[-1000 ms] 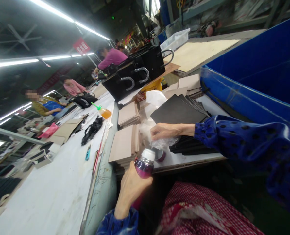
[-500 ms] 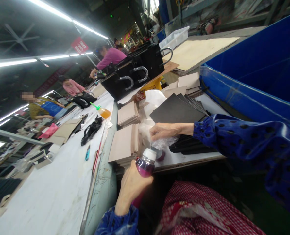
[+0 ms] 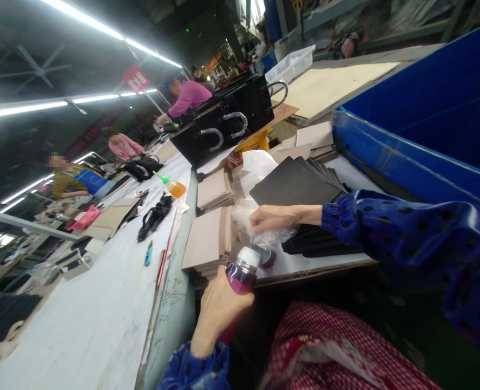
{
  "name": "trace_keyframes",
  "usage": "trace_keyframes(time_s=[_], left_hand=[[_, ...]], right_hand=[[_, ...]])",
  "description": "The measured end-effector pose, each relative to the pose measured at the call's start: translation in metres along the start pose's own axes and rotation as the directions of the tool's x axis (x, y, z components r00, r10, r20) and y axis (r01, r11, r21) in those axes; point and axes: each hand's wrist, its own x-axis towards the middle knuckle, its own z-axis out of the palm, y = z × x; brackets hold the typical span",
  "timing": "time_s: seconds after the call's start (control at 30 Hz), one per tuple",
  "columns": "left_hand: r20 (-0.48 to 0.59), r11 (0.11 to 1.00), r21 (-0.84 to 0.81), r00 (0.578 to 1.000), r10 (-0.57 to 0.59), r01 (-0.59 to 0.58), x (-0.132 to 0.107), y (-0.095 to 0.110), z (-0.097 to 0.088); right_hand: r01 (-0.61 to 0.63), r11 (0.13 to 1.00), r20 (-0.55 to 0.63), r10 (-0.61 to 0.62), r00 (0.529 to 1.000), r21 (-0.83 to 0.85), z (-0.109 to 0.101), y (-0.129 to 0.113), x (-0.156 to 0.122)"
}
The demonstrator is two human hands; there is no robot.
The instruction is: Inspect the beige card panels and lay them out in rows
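Okay, left hand: clenched around a purple metal flask, fingers wrapped round its lower body.

Flask: held just above your lap and just off the bench edge, long axis tilted, white cap pointing up and to the right in your view, toward the plastic; its base end hides behind your hand.

Right hand: reaching in from the right, fingers curled and grasping a clear plastic wrap, close to the flask's cap.

Beside the wrap: a small round cup with a dark red inside, partly under the plastic and just beside the cap.

Blue bin: a large plastic container along the right of the bench; its contents do not show, only blue inner walls.

White crate: farther off, contents too small to tell.

Clear cup: holds orange liquid, with a green straw, and stands tilted in view on the white workbench.

Nearby stacks: beige card panels by your hands; black card sheets fanned above your right forearm.

Beyond: black paper bags with plastic-wrapped handles, and a co-worker in a pink top.
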Motion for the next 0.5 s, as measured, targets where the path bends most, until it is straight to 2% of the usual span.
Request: trace_keyframes(time_s=[0.5], left_hand=[[0.000, 1.000, 0.029, 1.000, -0.005, 0.005, -0.0010, 0.0021, -0.0020]], right_hand=[[-0.014, 1.000, 0.002, 0.014, 1.000, 0.005, 0.0001, 0.0012, 0.0014]])
